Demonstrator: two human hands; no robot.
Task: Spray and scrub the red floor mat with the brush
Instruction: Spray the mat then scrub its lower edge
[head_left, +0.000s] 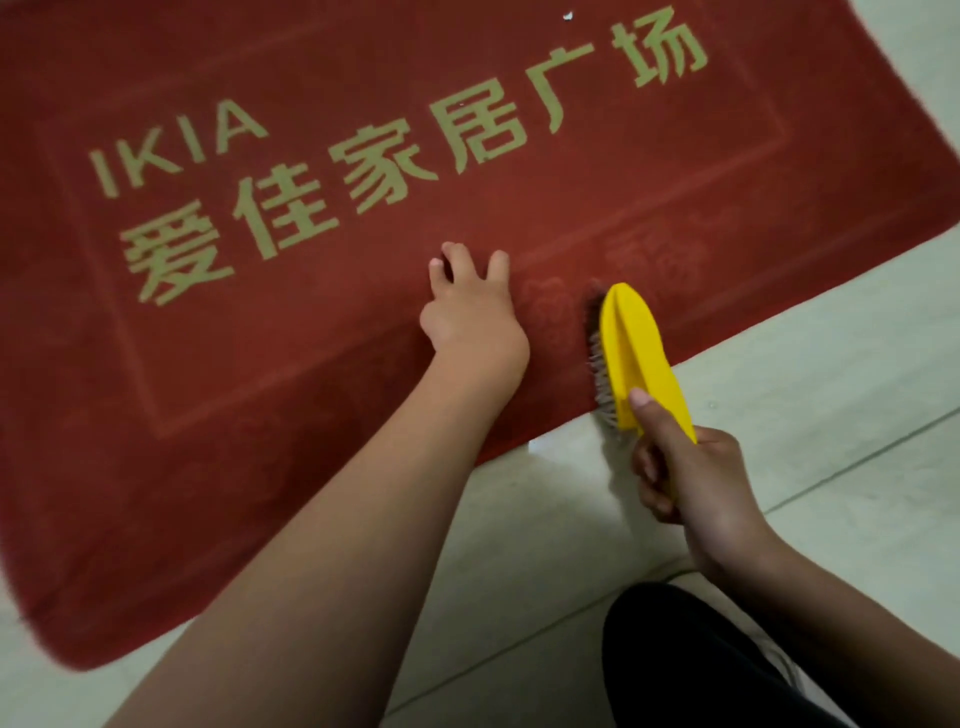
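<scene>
**Brush at the mat's near edge**

The red pile floor mat with pale gold lettering (311, 364) lies flat on the pale tiled floor (831, 364). The left hand (470, 317) rests on the mat just inside its near edge, with the fingers spread wide and holding nothing. Just beside it, the right hand (685, 478) grips the handle of the yellow plastic scrubbing brush (636, 358), thumb laid along its back. The brush is tilted, bristles facing the left hand. Its front end is over the mat and its handle end is over the floor, so it crosses the mat's near edge. A black-clad knee (701, 665) shows below.
</scene>
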